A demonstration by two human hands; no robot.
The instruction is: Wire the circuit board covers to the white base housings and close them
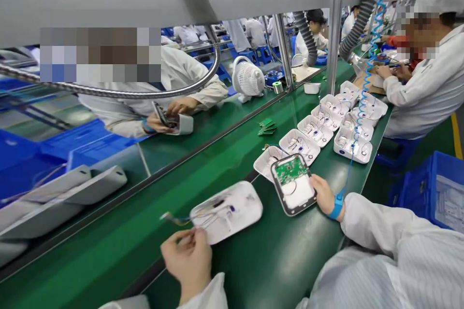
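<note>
White shell (239, 219): In the head view it lies open side up, like a shallow dish, over the black strip (147, 275) between the green counter (275, 244) and the green belt (174, 169).
Wires (181, 222): Thin ones sit inside the white shell. A bunch pokes out past its left end, with a pale plug at the tip.
Left hand (190, 256): It is at the near left rim of the white shell. The thumb and fingers are bent in close together. I cannot tell if they pinch the rim, the wires or nothing.
Right hand (324, 196): It is to the right of the white shell, closed on the edge of the dark-rimmed cover (300, 195).
Dark-rimmed cover: It is just right of the white shell, not touching it, tipped with its inside showing. I cannot tell if its low edge touches the counter.
Green circuit board (290, 168): It fills the far half of the cover.
Wrist strap (338, 206): Blue, on the right wrist, with a thin blue cord going up.
White cases (360, 157): They stand open in two rows, past the white shell and to its right.
Small green boards (267, 127): A loose bunch, beyond the white shell.
Fan (248, 77): White, farther beyond the white shell, across the belt.
</note>
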